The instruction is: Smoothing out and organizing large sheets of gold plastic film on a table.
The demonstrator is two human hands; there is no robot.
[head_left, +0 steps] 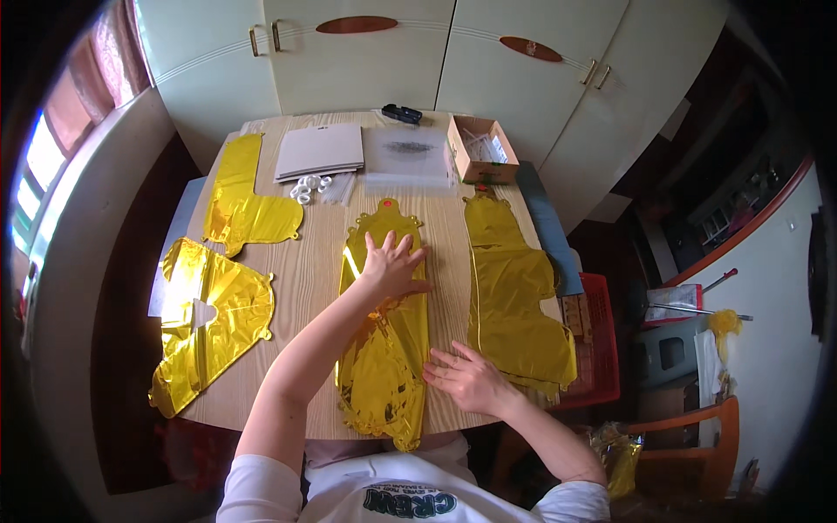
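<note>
A gold foil balloon (384, 383), deflated and folded into a long strip, lies in the middle of the wooden table with its lower end at the near edge. My left hand (391, 266) rests palm down on its upper half, fingers spread. Beside its lower right edge is my right hand (469, 379), fingers stretched out and their tips at the foil. More flat foil balloons surround it: an L-shaped one (240, 205) at the far left, a wide one with a small hole (227, 305) nearer on the left, and a notched one (510, 288) on the right.
Along the table's (301, 261) far side are a stack of grey boards (321, 150), white rings (307, 187), clear plastic sheets (405, 161), a black object (402, 113) and a cardboard box (482, 152). A red basket (602, 349) and wooden chair (719, 436) stand at the right.
</note>
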